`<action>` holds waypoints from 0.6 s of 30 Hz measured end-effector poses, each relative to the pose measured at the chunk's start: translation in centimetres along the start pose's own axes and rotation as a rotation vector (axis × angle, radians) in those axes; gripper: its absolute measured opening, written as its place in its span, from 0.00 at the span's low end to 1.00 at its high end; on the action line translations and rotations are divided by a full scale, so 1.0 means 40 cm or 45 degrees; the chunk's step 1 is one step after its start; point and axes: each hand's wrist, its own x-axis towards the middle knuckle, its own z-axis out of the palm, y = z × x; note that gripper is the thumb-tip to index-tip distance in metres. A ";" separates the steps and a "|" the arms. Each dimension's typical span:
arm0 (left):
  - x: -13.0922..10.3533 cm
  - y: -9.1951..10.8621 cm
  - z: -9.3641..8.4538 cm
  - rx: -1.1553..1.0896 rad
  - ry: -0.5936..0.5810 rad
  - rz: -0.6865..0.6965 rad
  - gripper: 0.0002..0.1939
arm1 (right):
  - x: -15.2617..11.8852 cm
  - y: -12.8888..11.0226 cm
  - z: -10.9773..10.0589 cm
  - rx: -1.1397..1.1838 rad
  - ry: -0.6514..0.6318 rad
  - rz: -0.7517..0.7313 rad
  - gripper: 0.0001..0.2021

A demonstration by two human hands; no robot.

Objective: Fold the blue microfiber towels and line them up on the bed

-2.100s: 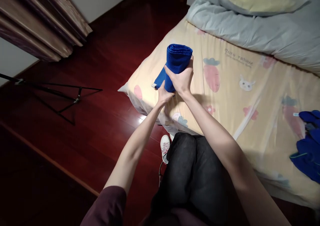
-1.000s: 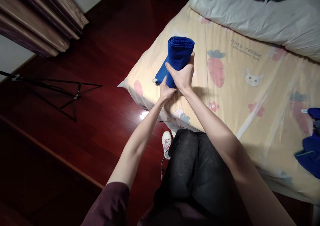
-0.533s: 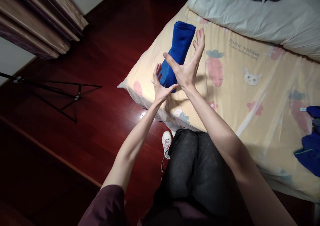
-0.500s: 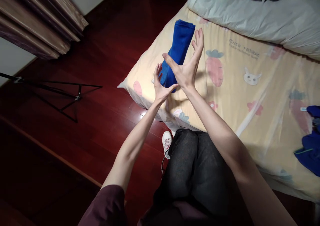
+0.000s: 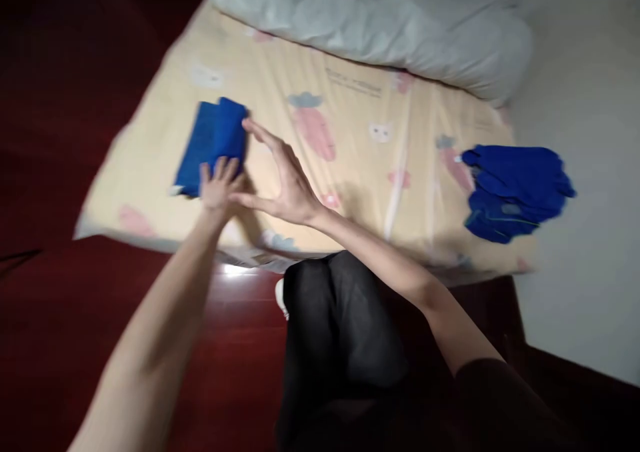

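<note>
A folded blue garment (image 5: 231, 129) lies near the left end of the bed (image 5: 350, 115), in layers with a darker blue part on its left side. My left hand (image 5: 220, 187) is over the garment's near end, fingers spread and pointing away from me; whether it presses on the cloth I cannot tell. Just right of the garment is my right hand (image 5: 293, 185), its thumb and fingers wide apart with nothing between them. Its fingertips come close to the garment's right edge. Both hands are slightly blurred.
Toward the bed's right end lies a crumpled blue garment (image 5: 520, 185). A rolled grey-white quilt (image 5: 350, 22) runs along the far side. A white wall (image 5: 585, 205) stands at the right, and dark red floor (image 5: 100, 319) shows at the left and front.
The view has swung right, bringing the second garment and wall into sight. The rolled-looking blue cloth now lies flatter. My right hand has come off it to its right side.
</note>
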 end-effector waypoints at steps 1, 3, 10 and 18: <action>0.005 -0.018 0.008 0.010 -0.025 -0.075 0.23 | -0.051 0.028 -0.067 -0.056 -0.030 0.032 0.47; 0.009 -0.049 0.025 0.087 -0.053 -0.249 0.20 | -0.166 0.095 -0.223 -0.226 -0.054 0.172 0.42; -0.129 0.128 0.148 0.337 0.027 -0.332 0.30 | -0.599 0.321 -0.873 -0.986 0.514 0.859 0.16; -0.625 0.565 0.352 -0.078 -0.397 -0.444 0.21 | -0.819 0.302 -1.256 -1.102 0.713 0.474 0.09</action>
